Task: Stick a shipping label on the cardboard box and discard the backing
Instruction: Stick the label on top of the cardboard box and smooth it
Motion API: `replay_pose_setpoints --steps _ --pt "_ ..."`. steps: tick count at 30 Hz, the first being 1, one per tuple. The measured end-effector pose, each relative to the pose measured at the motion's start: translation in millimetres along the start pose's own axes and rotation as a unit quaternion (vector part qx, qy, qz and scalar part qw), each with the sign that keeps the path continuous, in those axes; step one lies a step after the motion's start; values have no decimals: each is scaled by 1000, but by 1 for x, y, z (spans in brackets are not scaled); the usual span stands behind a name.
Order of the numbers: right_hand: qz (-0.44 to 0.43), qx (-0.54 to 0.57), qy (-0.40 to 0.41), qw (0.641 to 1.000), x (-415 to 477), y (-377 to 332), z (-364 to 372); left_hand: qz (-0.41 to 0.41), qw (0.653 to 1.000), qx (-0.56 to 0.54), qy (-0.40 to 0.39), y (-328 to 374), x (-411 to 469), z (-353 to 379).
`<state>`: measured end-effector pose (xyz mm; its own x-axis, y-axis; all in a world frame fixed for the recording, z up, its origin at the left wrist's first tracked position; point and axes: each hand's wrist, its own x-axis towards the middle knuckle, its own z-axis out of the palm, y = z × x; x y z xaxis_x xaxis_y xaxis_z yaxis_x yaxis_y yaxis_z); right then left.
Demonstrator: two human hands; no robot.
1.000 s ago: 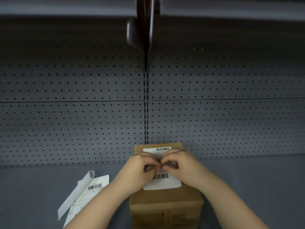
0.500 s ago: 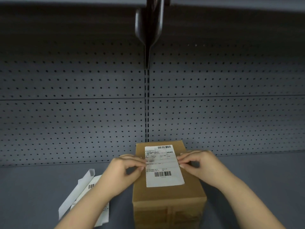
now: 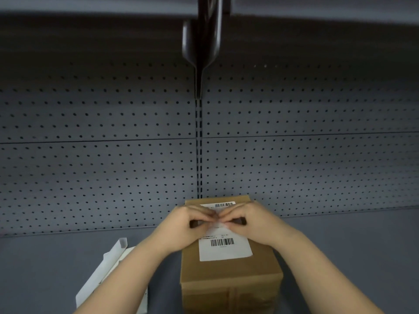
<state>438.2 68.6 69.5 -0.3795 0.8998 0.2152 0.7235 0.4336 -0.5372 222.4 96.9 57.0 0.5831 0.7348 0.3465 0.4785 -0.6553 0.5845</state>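
A head-worn camera looks down at a grey desk backed by a grey perforated panel.

A brown cardboard box stands on the desk at the lower middle of the view, its far end close to the panel. A white shipping label lies flat on the top of the box, running lengthwise. One barcode shows near the label's far end and another near its near end; the small print is too blurred to read.

Both hands rest on the middle of the label with fingers curled and fingertips meeting at the centre line. The left hand comes in from the left and the right hand from the right. Neither hand grips anything; the fingertips press down on the label's surface and cover its middle part. Both bare forearms run out of the bottom of the frame.

To the left of the box, on the desk and well apart from it, lies a white backing strip, long and narrow, with its far end curled up. It lies over another sheet of labels, partly hidden by the left forearm.

A dark metal bracket hangs at the top centre of the panel.
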Motion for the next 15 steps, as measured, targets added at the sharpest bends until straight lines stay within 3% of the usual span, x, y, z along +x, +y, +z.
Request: replay_pose_setpoints --steps 10,15 --pt "36 52 69 996 -27 28 -14 -42 992 -80 85 -29 -24 -7" --pt "47 2 25 999 0 17 -27 -30 998 20 52 -19 2 -16"
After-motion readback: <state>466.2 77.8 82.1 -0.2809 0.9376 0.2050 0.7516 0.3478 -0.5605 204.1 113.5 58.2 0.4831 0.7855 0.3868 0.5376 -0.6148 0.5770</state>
